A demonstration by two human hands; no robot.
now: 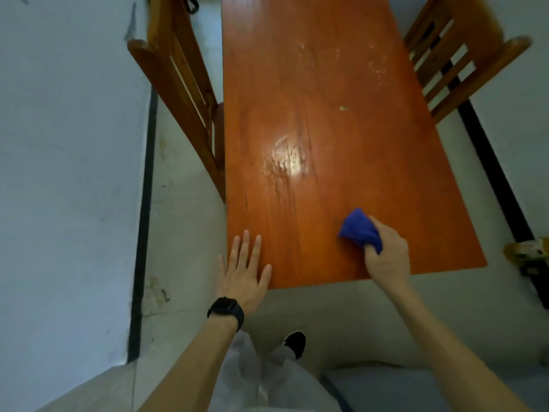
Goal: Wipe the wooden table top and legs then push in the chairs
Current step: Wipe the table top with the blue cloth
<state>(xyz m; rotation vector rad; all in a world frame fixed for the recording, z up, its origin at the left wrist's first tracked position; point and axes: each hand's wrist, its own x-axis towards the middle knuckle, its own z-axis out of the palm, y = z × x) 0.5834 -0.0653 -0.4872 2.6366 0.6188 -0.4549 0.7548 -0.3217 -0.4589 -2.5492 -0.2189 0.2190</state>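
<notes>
right hand (386,257) grips blue cloth (361,230) near table (297,84) near-right corner | left hand (243,269) flat, fingers spread, near-left corner | chair (178,84) left edge, chair (457,63) right edge

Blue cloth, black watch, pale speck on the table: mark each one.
Blue cloth (358,228), head view, middle of the bunched fabric.
Black watch (225,306), head view, its face.
Pale speck (343,108), head view, its centre.
</notes>
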